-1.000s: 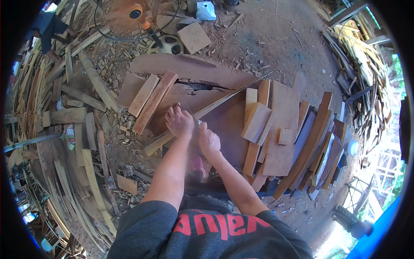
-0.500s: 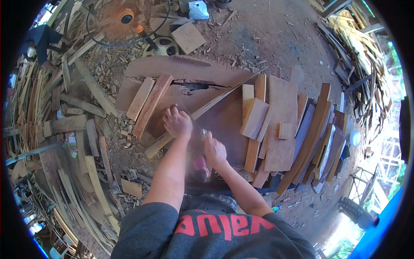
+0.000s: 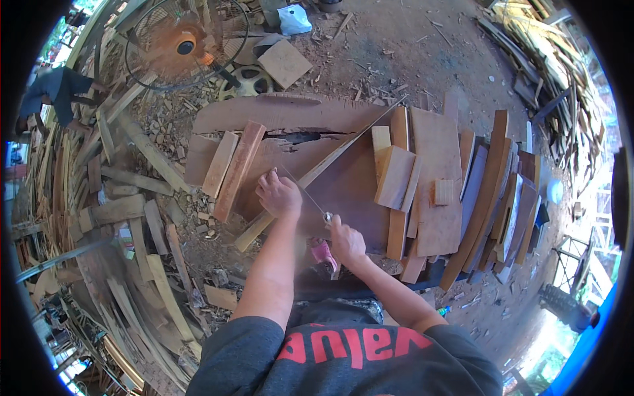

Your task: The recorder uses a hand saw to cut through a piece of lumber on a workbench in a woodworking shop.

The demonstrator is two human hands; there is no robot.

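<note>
A long wooden strip (image 3: pixel 333 158) lies slantwise across a broad brown board (image 3: pixel 356 188). My left hand (image 3: pixel 279 193) bears down on the strip near its lower end, fingers bent around it; their grip is partly hidden. My right hand (image 3: pixel 347 243) is closed around the small handle of a thin saw (image 3: pixel 313 201). The narrow blade runs up and left from that fist, crossing the strip just beside my left hand. A pink object (image 3: pixel 324 255), its kind unclear, shows below the board's near edge, left of my right hand.
Two wooden blocks (image 3: pixel 239 170) lie left of the strip. Stacked planks (image 3: pixel 436 185) fill the right side. A round fan (image 3: pixel 187 46) stands at the far left, with scrap timber (image 3: pixel 142 257) below it. Another person (image 3: pixel 58 96) bends at the far-left edge.
My right hand has drawn the saw back toward me and to the right. More blade shows between my hands. My left hand stays at the strip, while the whole view has shifted a little.
</note>
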